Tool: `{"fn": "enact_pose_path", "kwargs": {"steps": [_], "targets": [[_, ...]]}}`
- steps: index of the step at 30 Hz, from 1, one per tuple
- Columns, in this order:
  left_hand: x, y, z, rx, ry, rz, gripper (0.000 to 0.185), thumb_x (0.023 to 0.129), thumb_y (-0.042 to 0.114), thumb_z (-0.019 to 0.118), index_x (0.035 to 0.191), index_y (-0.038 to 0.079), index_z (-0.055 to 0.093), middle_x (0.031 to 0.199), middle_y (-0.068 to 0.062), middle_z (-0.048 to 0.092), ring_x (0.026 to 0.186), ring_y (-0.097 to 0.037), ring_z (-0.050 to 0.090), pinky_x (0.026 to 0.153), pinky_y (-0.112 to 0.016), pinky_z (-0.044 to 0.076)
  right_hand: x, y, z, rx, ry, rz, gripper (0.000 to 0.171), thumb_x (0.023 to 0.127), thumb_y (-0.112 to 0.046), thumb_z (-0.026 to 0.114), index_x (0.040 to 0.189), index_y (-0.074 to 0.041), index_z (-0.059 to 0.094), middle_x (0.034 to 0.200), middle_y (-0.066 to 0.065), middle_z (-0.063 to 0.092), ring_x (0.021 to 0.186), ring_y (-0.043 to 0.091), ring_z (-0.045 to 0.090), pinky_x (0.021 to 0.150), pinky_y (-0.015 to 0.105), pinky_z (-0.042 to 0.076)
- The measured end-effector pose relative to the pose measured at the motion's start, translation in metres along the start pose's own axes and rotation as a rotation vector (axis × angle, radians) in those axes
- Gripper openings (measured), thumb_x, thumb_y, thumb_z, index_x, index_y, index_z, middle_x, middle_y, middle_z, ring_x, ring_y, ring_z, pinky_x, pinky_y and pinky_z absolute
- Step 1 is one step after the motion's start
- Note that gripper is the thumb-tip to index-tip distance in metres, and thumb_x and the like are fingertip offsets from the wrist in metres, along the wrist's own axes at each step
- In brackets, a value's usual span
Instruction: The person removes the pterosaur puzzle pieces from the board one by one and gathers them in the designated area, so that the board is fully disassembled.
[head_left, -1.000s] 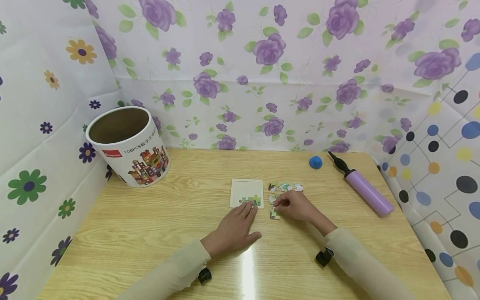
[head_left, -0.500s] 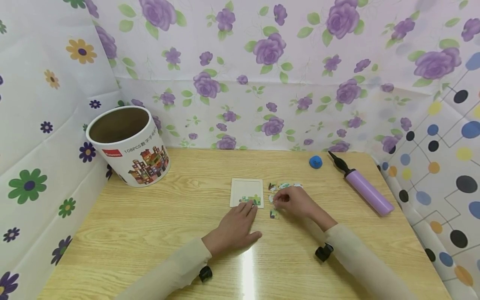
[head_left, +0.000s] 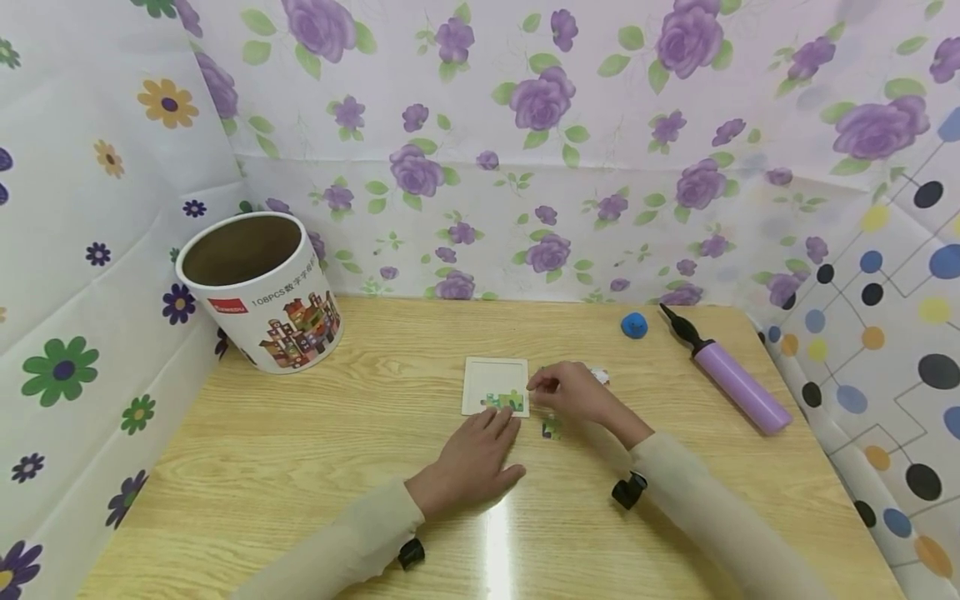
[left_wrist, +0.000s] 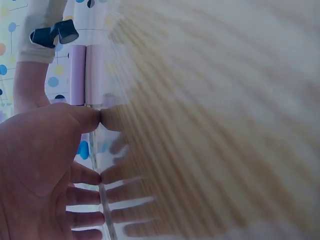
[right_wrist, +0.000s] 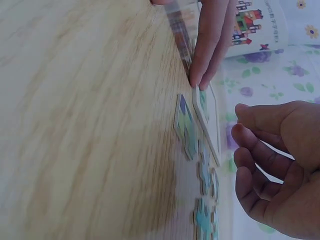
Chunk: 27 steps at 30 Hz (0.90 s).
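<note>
A small white puzzle board [head_left: 495,375] lies mid-table with a few green pieces [head_left: 504,401] fitted along its near edge. My left hand [head_left: 480,446] rests flat on the table, straight fingers [right_wrist: 210,45] touching the board's near edge [right_wrist: 214,132]. My right hand [head_left: 561,387] hovers just right of the board, fingers curled with the thumb close to the index finger. The right wrist view shows this hand [right_wrist: 280,165] but no piece between the fingertips. Loose pieces lie near it: one in front [head_left: 551,428], one behind [head_left: 600,376], and others [right_wrist: 187,127] beside the board.
A round cardboard tub [head_left: 258,292] stands open at the back left. A purple hand pump [head_left: 738,385] and a small blue ball [head_left: 633,325] lie at the back right. Flowered and dotted sheets wall the table on three sides. Bare wood runs along the near edge.
My right hand has lifted off the loose pieces and moved left and away, up to the board's right edge. The left hand has stayed flat in place.
</note>
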<state>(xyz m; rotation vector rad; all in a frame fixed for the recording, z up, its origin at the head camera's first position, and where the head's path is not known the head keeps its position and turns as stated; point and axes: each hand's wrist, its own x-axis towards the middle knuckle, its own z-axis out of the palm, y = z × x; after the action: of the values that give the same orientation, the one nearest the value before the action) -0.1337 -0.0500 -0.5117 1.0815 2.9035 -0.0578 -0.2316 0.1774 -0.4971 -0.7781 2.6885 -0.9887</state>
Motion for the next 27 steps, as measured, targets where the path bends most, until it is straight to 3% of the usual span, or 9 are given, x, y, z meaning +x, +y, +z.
{"fn": "enact_pose_path", "kwargs": {"steps": [10,27], "targets": [[-0.003,0.003,0.003,-0.009,-0.002,-0.022,0.071,0.107,0.056,0.039,0.157,0.006,0.040,0.164,-0.012,0.035,0.145,-0.026,0.040,0.112,-0.043,0.039,0.019,-0.014,0.008,0.031,-0.024,-0.022,0.014,0.097,-0.015,0.072,0.108,-0.008,0.077,0.090,-0.006,0.071,0.082,0.008,0.064,0.074,0.030,0.054],[-0.005,0.004,0.005,-0.042,0.005,-0.014,0.071,0.108,0.052,0.037,0.158,0.002,0.035,0.164,-0.016,0.033,0.148,-0.028,0.038,0.113,-0.045,0.041,0.046,-0.017,0.034,0.015,-0.080,-0.034,0.015,0.097,-0.019,0.073,0.109,-0.014,0.080,0.097,-0.005,0.074,0.081,0.007,0.062,0.072,0.028,0.054]]}}
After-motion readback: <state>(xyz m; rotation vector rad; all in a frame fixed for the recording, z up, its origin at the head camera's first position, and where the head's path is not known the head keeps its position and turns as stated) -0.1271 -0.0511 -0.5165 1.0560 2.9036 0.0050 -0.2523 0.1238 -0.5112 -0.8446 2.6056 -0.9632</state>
